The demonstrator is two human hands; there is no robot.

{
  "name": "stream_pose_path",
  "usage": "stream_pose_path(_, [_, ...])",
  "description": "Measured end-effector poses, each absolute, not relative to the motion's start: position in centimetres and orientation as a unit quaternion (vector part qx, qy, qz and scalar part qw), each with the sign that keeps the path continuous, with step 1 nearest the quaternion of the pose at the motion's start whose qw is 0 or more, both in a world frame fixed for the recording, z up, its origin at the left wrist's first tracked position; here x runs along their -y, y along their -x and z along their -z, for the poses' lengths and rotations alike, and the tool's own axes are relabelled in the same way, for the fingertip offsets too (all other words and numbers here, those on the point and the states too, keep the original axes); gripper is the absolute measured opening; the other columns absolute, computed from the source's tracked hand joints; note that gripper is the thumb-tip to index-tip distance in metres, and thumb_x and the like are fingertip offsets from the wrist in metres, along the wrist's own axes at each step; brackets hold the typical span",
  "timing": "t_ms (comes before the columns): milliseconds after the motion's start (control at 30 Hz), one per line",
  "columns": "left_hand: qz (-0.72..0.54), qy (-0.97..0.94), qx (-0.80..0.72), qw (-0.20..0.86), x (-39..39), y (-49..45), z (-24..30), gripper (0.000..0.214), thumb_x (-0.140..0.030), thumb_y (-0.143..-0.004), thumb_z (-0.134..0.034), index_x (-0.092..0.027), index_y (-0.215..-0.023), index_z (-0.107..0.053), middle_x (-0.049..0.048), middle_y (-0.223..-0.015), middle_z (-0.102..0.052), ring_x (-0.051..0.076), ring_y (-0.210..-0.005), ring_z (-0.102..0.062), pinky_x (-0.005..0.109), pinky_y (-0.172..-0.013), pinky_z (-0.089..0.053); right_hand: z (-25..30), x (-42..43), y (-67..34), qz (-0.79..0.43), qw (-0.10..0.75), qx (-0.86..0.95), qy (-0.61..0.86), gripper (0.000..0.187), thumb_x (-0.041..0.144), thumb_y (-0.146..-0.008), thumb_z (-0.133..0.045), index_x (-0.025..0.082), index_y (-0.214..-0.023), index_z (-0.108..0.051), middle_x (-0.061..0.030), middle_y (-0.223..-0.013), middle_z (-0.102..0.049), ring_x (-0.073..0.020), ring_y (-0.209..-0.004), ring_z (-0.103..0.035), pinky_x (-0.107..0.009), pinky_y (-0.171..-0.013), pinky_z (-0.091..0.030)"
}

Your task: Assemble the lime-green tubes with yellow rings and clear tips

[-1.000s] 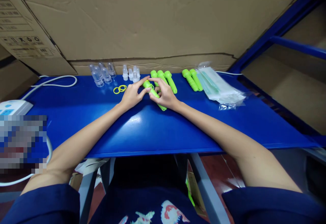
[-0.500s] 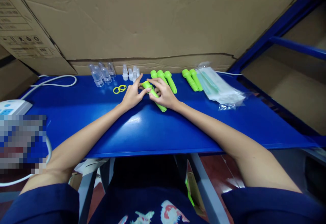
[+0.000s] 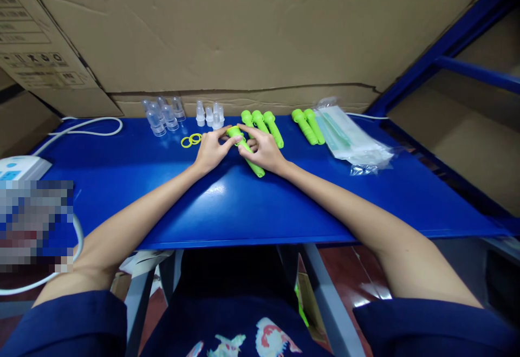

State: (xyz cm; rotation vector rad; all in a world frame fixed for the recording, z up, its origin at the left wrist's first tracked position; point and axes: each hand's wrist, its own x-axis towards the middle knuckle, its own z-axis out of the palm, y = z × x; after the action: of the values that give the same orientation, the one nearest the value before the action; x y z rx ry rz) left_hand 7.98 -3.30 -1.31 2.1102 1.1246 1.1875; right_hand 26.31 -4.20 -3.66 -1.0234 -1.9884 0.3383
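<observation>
A lime-green flashlight-shaped plastic body [image 3: 255, 167] is held between my two hands above the blue table, its wide end pointing away from me and its narrow end toward me. A yellow ring [image 3: 233, 129] shows at the wide end. My left hand [image 3: 214, 148] pinches that end, with the thumb on top. My right hand [image 3: 266, 150] closes around the body from the right, thumb along it and index finger at the wide end. Left of my left hand lie a few loose yellow rings [image 3: 190, 140]. Parts of the fingers are hidden behind the green body.
Several clear plastic cups [image 3: 169, 118] and smaller whitish nozzle-like pieces [image 3: 216, 119] stand at the back left. More green bodies [image 3: 274, 130] lie behind my right hand and others [image 3: 304, 127] farther right, beside plastic-wrapped packs [image 3: 353, 135]. A white power strip [image 3: 25, 168] sits at left.
My left index finger, raised before, has come down against the wide end of the green body. The hands and body otherwise stay in nearly the same place.
</observation>
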Motion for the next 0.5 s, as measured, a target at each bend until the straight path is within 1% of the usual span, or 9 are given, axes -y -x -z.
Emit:
stream_pose_path(133, [-0.411,-0.778,-0.432,0.196,3.49,-7.96,1.27,0.038,-0.035,-0.092,-0.066,-0.012,-0.120,-0.072,0.0108,-0.100,-0.080,0.021,-0.088,-0.075,0.031,-0.087,-0.055,3.65,4.33,-26.15,-0.155,0.440,0.785,0.407,0.054,0.036,-0.088,-0.059,0.015,-0.138,-0.058,-0.0076,-0.095,-0.071,-0.0093,-0.051,-0.054,-0.026,-0.050,-0.052])
stream_pose_path(233, [-0.401,-0.784,-0.442,0.173,3.41,-7.96,1.48,0.038,-0.036,-0.093,-0.065,-0.014,-0.124,-0.071,0.0108,-0.102,-0.080,0.023,-0.090,-0.075,0.032,-0.087,-0.055,3.83,4.29,-26.04,-0.164,0.453,0.776,0.408,0.056,0.037,-0.086,-0.060,0.013,-0.137,-0.058,-0.0062,-0.089,-0.070,-0.0091,-0.050,-0.054,-0.026,-0.050,-0.053])
stream_pose_path(400, [-0.375,-0.786,-0.474,0.128,3.25,-8.06,1.88,0.043,-0.037,-0.094,-0.063,-0.015,-0.131,-0.067,0.0138,-0.108,-0.078,0.026,-0.093,-0.076,0.035,-0.088,-0.055,3.96,4.25,-25.95,-0.150,0.458,0.771,0.417,0.057,0.035,-0.085,-0.060,0.009,-0.137,-0.058,-0.0083,-0.092,-0.070,-0.0066,-0.048,-0.049,-0.025,-0.049,-0.051])
stream_pose_path(500, [-0.366,-0.784,-0.487,0.121,3.25,-8.14,1.99,0.047,-0.039,-0.095,-0.062,-0.014,-0.134,-0.065,0.0158,-0.111,-0.077,0.029,-0.097,-0.076,0.038,-0.089,-0.055,3.85,4.31,-25.92,-0.134,0.458,0.774,0.417,0.056,0.035,-0.086,-0.061,0.011,-0.136,-0.058,-0.0108,-0.101,-0.071,-0.0061,-0.049,-0.049,-0.025,-0.049,-0.050])
